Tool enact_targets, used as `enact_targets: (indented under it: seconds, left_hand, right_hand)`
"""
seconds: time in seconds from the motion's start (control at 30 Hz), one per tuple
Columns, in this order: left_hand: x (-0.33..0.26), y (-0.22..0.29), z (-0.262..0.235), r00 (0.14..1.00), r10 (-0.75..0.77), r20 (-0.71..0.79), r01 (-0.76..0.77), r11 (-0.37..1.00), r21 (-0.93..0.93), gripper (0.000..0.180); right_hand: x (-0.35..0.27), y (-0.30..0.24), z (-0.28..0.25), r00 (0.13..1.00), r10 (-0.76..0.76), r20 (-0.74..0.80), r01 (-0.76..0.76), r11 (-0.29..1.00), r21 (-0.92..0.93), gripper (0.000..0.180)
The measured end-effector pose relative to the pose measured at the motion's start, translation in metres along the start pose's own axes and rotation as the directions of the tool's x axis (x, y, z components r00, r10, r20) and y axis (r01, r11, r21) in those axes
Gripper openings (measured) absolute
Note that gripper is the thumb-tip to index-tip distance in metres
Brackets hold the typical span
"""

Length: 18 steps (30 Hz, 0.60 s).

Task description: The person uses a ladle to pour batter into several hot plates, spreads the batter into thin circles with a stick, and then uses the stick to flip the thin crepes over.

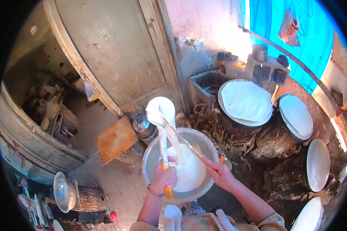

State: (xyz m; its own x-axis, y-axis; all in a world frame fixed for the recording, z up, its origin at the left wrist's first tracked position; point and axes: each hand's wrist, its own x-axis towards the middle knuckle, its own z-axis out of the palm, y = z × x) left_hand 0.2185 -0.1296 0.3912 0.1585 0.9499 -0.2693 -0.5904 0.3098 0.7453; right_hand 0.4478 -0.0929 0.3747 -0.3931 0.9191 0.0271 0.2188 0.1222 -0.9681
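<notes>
Head view, left fingers (172,178) clenched round yellow handle (168,192), right fingers (212,164) grasping thin stick (187,143), forearms (252,199) angled inward

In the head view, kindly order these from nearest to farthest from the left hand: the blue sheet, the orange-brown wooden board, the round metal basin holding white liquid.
1. Round metal basin: right under the left hand.
2. Wooden board: ahead, to the left.
3. Blue sheet: far off, upper right.

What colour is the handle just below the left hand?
Orange; the head view shows the handle best.
</notes>
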Motion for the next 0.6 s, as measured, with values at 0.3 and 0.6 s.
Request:
enact_targets:
  seconds: [0.3,0.6]
  left_hand:
    - [-0.047,0.062,0.007,0.964,0.242,-0.114,-0.186,0.914,0.362,0.037]
    - [0.016,-0.014,-0.024,0.895,-0.437,0.083,0.433,0.899,0.066,0.031]
  right_hand:
    - [-0.011,-0.037,-0.013,0.832,-0.531,-0.160,0.512,0.846,-0.148,0.039]
    - [-0.040,0.069,-0.029,0.894,-0.297,-0.336,0.119,0.880,-0.461,0.027]
